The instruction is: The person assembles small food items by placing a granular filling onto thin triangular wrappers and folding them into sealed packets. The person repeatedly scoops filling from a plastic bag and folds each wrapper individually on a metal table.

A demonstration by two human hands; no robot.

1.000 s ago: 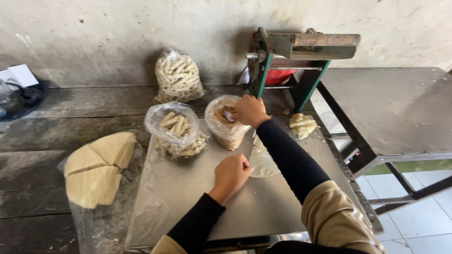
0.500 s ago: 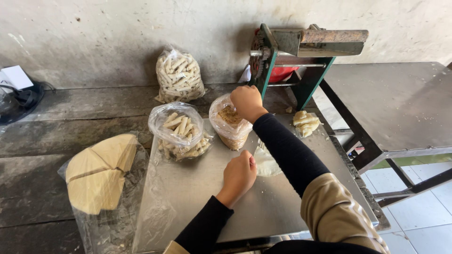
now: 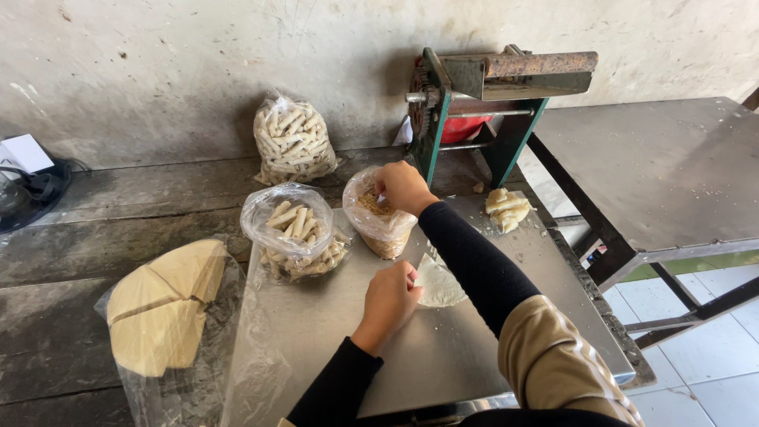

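The right hand (image 3: 403, 186) is sunk into the mouth of the filling bag (image 3: 379, 217) at the far middle of the steel sheet (image 3: 474, 356), fingers curled inside it — whether they pinch any of the brown crumb is hidden by the plastic and the knuckles. The left hand (image 3: 389, 299) rests nearer the person, fingers folded together on the left edge of the dough round (image 3: 439, 283), a thin pale disc lying flat on the sheet. So the round lies straight back from the bag, toward the near edge, just right of the left hand; the left hand touches it, the right is farther. Much of the round is covered by the right forearm, so its outline cannot be made out. Left of the filling bag sits an open bag of sticks (image 3: 296, 229), a tied bag (image 3: 291, 142) by the wall behind it; wrapped dough wedges (image 3: 162, 304) lie at the left, a roller machine (image 3: 490, 103) at the far right with a small dough lump (image 3: 506, 208) beside it.
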